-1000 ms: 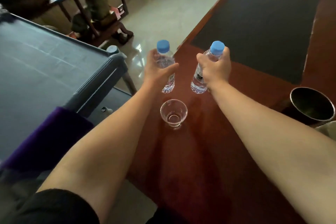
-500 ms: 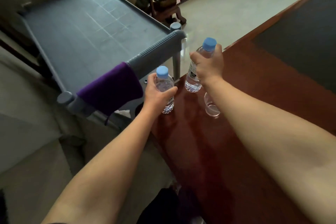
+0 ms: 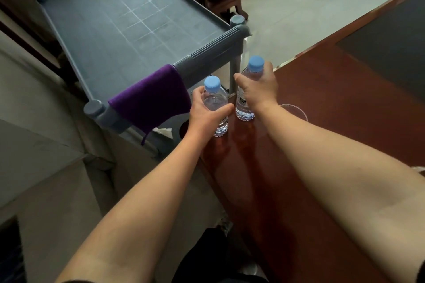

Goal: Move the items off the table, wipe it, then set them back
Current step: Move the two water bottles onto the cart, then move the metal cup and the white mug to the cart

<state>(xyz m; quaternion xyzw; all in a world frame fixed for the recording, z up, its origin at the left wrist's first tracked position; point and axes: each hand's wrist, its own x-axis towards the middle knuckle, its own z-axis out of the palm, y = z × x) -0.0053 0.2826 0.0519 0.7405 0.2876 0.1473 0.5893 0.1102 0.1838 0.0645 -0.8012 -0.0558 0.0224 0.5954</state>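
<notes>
The clearing stage looks barely begun. The left hand (image 3: 207, 110) is wrapped around one blue-capped water bottle (image 3: 216, 108), and the right hand (image 3: 258, 89) grips a second blue-capped water bottle (image 3: 247, 89). Both bottles hang at the left edge of the red-brown table (image 3: 322, 122), toward the grey cart (image 3: 128, 18) that stands just beside that edge. Nothing has been set on the cart's top shelf. A clear glass (image 3: 295, 110) stands on the table behind the right forearm. A purple cloth (image 3: 151, 99) is draped over the cart's handle, seemingly unused, so wiping and putting things back are still ahead.
</notes>
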